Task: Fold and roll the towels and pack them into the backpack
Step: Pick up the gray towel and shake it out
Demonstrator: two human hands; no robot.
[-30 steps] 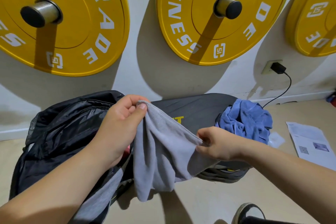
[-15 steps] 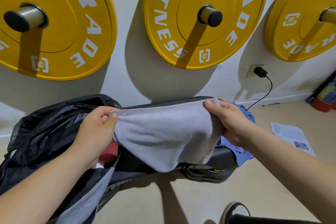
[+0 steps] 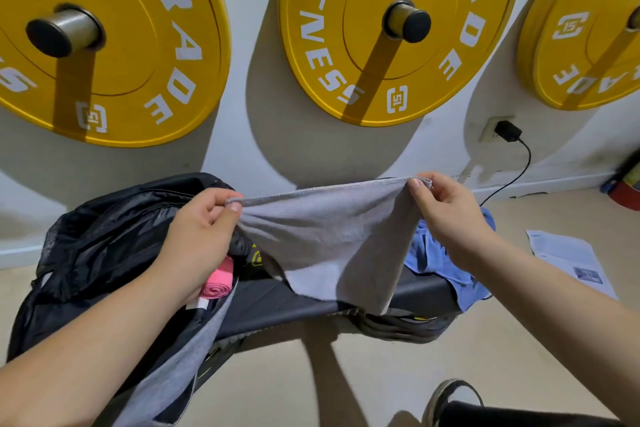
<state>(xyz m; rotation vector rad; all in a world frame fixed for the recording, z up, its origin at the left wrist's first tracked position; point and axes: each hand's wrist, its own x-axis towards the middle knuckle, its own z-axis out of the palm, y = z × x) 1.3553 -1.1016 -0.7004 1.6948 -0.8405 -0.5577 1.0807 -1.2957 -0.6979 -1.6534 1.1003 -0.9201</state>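
Note:
A grey towel point(image 3: 332, 239) hangs spread in the air above a dark bench point(image 3: 311, 302). My left hand point(image 3: 197, 236) pinches its top left corner and my right hand point(image 3: 446, 215) pinches its top right corner, so the top edge runs taut between them. The black backpack point(image 3: 104, 239) lies open on the left end of the bench, partly behind my left arm. A rolled pink towel point(image 3: 216, 282) sits in its opening. A crumpled blue towel point(image 3: 440, 260) lies on the bench behind my right hand.
Three yellow weight plates point(image 3: 381, 31) hang on pegs on the white wall behind the bench. A charger point(image 3: 507, 130) is plugged into a wall socket, its cable running down. Paper sheets point(image 3: 568, 260) lie on the floor at right. A shoe point(image 3: 450, 399) shows at the bottom.
The towel went from a bunched hang to spread flat. My right hand moved up and right to the far corner, and my left hand shifted left, stretching the top edge.

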